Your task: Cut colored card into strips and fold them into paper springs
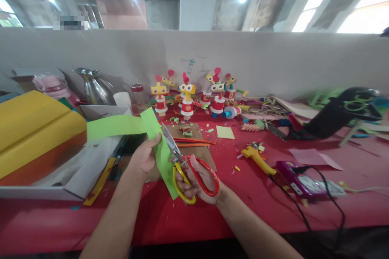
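My left hand [148,154] is closed on a long strip of light green paper [163,158], with the thumb on its face. Another green strip [117,126] stretches left from the top of it, over the box. In my right hand [197,180] is a pair of scissors [176,153] with one red and one yellow handle; my fingers pass through the loops. The blades point up and left, slightly apart, along the right edge of the green paper. Behind the hands, a brown board [206,158] carries orange strips [194,141] and a small folded striped paper piece [186,131].
Several paper-cup figures [187,105] stand by the wall. On the left is a white box [73,188] with yellow card [39,125]. To the right lie a yellow glue gun [258,161], a purple power strip [299,182] with black cables and pink paper [316,158].
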Demonstrator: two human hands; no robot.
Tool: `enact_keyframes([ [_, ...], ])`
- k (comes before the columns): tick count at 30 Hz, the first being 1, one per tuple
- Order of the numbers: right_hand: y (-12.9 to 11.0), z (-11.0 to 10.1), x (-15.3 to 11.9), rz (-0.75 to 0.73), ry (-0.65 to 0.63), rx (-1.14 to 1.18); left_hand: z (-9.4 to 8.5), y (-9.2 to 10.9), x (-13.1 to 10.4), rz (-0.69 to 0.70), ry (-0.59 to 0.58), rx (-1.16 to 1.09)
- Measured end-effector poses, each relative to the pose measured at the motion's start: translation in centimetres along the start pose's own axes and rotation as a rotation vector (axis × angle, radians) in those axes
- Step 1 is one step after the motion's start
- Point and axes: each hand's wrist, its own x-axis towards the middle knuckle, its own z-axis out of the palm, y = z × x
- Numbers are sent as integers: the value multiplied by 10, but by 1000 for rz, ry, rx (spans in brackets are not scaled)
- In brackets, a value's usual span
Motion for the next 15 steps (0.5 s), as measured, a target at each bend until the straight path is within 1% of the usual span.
enact_keyframes([
  [3,-1,-1,1,-6,-16,1,-1,0,0,-11,-40,16],
  [6,-1,-1,2,12,-28,14,-3,5,3,18,-40,-41],
  [8,-1,1,2,30,-23,25,-4,8,6,25,-5,-78],
  [12,-1,4,4,30,-37,49,-4,7,9,34,114,-76],
  [15,0,3,6,29,-39,51,-2,5,8,53,156,-86],
])
